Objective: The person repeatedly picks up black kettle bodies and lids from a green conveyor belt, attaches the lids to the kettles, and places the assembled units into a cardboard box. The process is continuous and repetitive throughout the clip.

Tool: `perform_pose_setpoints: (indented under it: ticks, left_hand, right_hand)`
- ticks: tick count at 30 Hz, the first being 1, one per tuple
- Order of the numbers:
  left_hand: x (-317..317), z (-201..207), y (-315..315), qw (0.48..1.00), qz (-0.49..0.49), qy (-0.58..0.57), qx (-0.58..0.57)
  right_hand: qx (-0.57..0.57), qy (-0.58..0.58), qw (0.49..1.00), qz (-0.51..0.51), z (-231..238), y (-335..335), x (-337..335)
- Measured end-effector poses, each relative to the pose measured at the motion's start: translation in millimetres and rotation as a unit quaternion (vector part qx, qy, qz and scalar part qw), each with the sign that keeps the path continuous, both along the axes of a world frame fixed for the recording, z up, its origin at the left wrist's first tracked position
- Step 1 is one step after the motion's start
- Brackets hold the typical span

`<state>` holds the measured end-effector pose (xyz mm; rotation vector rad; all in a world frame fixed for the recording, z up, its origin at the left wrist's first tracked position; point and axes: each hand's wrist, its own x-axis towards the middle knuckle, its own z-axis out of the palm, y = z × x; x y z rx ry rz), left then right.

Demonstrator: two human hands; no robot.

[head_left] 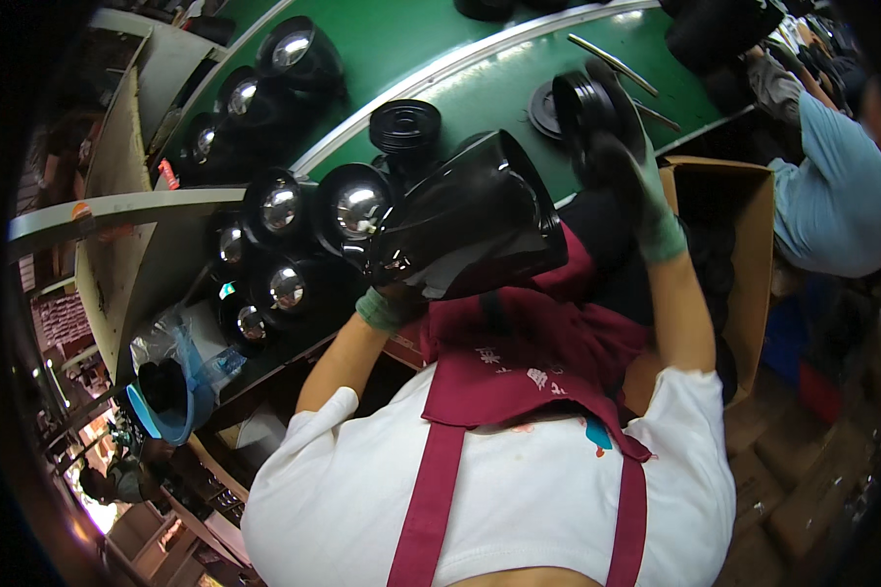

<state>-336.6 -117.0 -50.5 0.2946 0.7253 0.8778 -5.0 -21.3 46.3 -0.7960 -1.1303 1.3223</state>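
shell [470, 227] at frame centre needs my left hand [397, 305] steady, its grip i cannot tell; my right hand [629, 168], upper right, grips black ring [576, 106], best by its rim.

Shells Left, Box Right

A white metal rail [392, 88] crosses a green flat work surface [494, 83]. Glossy black rounded shells [299, 59] lie beyond it at left; more sit on its near side, left of a large glossy black tapered shell [480, 220] above a maroon cloth apron [519, 342]. The left hand [396, 305] is under that shell's near-left edge. Farther right, the right hand [631, 176] holds a black ribbed round part [579, 106]. A brown cardboard box [754, 264] is right of the right forearm, a blue plastic bucket [178, 423] far left.
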Motion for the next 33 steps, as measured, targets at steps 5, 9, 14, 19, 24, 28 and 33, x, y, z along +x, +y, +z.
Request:
perform_pose_setpoints:
  ticks: [5,9,14,19,24,28,33]
  left_hand:
    - [26,-3,19,0.987,-0.106,0.072,0.096]
    - [45,-4,25,0.954,-0.183,0.136,0.195]
    - [48,1,25,0.895,-0.234,0.210,0.318]
    - [43,-6,22,0.816,-0.236,0.262,0.458]
    - [62,8,27,0.811,-0.257,0.285,0.441]
    - [71,16,29,0.820,-0.271,0.287,0.415]
    - [86,20,33,0.814,-0.279,0.277,0.427]
  right_hand:
    - [-0.056,-0.095,0.993,-0.048,37,-112,12]
    - [-0.013,-0.137,0.987,-0.082,41,-139,24]
    - [0.022,-0.085,0.990,-0.111,25,-159,27]
    - [-0.072,0.028,0.990,-0.114,29,-182,20]
    - [-0.071,-0.021,0.988,-0.138,52,-173,37]
    - [0.218,-0.207,0.945,-0.129,26,-154,50]
    - [-0.039,0.022,0.991,-0.129,32,-163,51]
